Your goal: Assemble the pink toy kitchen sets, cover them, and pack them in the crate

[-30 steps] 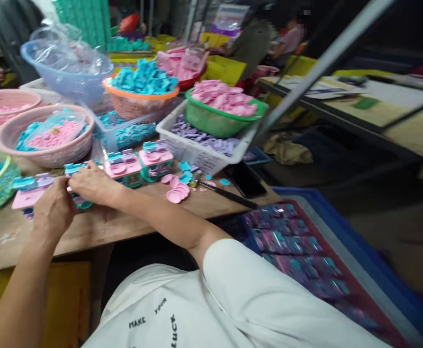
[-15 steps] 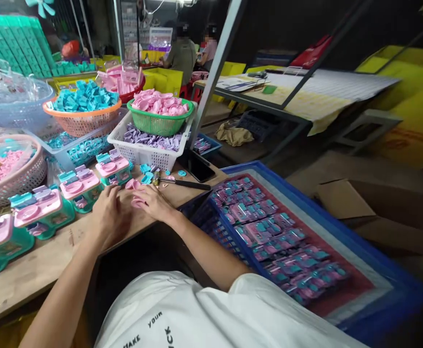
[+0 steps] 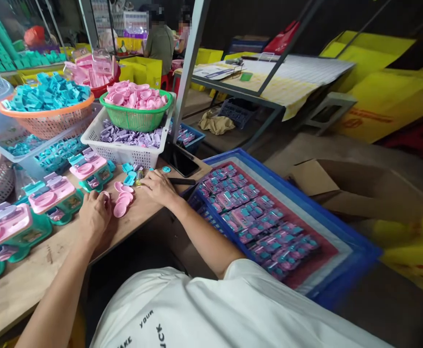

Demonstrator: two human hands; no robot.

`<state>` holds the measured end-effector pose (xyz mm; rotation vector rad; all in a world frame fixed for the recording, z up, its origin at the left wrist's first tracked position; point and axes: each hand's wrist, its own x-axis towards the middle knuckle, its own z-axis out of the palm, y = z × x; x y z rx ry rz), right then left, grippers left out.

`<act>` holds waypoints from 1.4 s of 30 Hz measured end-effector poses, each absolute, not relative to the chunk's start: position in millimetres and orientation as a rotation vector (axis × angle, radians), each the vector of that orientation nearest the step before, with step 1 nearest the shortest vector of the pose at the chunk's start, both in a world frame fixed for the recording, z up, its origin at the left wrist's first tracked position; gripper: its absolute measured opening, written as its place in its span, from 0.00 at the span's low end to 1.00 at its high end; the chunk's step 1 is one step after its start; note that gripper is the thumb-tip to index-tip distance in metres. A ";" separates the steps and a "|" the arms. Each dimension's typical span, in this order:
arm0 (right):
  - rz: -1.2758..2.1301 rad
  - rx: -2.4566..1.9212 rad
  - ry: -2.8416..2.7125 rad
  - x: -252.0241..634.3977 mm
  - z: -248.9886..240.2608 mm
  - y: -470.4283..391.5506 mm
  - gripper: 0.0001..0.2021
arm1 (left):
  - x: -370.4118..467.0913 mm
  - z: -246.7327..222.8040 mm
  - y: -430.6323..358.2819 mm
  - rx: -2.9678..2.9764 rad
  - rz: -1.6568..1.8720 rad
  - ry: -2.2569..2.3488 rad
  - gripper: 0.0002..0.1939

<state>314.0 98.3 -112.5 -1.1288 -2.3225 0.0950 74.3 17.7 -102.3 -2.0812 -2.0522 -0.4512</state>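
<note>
Head view: wooden table [image 3: 140, 207] by a blue crate [image 3: 301, 203], left fingers [image 3: 94, 202] pinching pink plastic [image 3: 106, 194], right fingers' [image 3: 151, 181] grip unclear.

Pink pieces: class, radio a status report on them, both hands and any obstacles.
Left hand beside pink pieces, grip unclear. Right hand at black-handled tool, grip unclear. Pink pieces loose between hands. Blue pieces near tool.

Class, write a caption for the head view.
Left hand beside loose pink pieces, right hand over a black tool handle.
</note>
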 end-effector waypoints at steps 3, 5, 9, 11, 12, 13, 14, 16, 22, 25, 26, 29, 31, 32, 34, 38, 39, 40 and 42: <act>0.059 -1.145 -2.306 306.2 -117.5 90.9 0.08 | 74.6 -102.7 9.5 -2.019 -0.596 -2.089 0.14; 0.042 -1.156 -2.281 305.2 -119.5 89.0 0.08 | 76.2 -101.5 10.5 -1.980 -0.686 -2.157 0.14; 0.029 -1.236 -2.225 305.4 -127.3 88.3 0.10 | 81.1 -99.5 19.5 -1.973 -0.674 -2.285 0.16; 0.077 -1.272 -2.206 304.6 -132.5 87.8 0.09 | 84.4 -98.9 20.6 -2.006 -0.617 -2.350 0.16; 0.109 -1.281 -2.198 304.2 -135.0 87.3 0.09 | 86.1 -98.5 19.3 -2.031 -0.598 -2.378 0.16; 0.138 -1.282 -2.191 304.2 -137.6 86.8 0.08 | 87.4 -98.0 17.1 -2.061 -0.582 -2.398 0.16; 0.158 -1.276 -2.186 304.5 -140.1 86.5 0.08 | 88.4 -97.4 14.1 -2.093 -0.567 -2.410 0.15; 0.173 -1.249 -2.190 306.1 -144.9 87.4 0.09 | 88.1 -95.9 7.4 -2.130 -0.534 -2.414 0.12; 0.243 -1.197 -2.279 310.1 -147.6 91.2 0.06 | 72.4 -91.7 -17.5 -2.093 -0.534 -2.479 0.08; 0.248 -1.211 -2.291 307.2 -144.9 88.8 0.07 | 61.8 -95.0 -29.1 -2.097 -0.701 -2.543 0.03; 0.242 -1.224 -2.294 306.0 -144.3 88.2 0.08 | 58.8 -96.6 -32.1 -2.101 -0.842 -2.558 0.03; 0.280 -1.231 -2.303 304.3 -143.6 88.0 0.08 | 52.6 -99.9 -39.9 -2.016 -1.533 -2.617 0.02; 0.361 -1.203 -2.287 306.1 -144.3 88.6 0.08 | 51.2 -100.6 -45.5 -1.875 -1.994 -2.699 0.09; 0.404 -1.186 -2.268 307.7 -144.9 89.0 0.07 | 51.1 -100.6 -48.5 -1.794 -2.184 -2.743 0.14; 0.476 -1.158 -2.238 311.6 -145.9 89.9 0.08 | 51.6 -100.4 -54.5 -1.634 -2.464 -2.790 0.22; 0.582 -1.162 -2.240 317.4 -144.9 91.4 0.08 | 51.9 -100.4 -64.5 -1.434 -2.726 -2.743 0.28; 0.613 -1.164 -2.240 317.9 -143.7 91.5 0.09 | 51.6 -100.5 -66.3 -1.416 -2.750 -2.731 0.29; 0.643 -1.169 -2.237 318.0 -142.3 91.5 0.09 | 51.2 -100.6 -67.9 -1.405 -2.768 -2.718 0.30; 0.698 -1.183 -2.234 317.7 -138.9 91.8 0.09 | 50.2 -100.9 -70.2 -1.376 -2.814 -2.671 0.32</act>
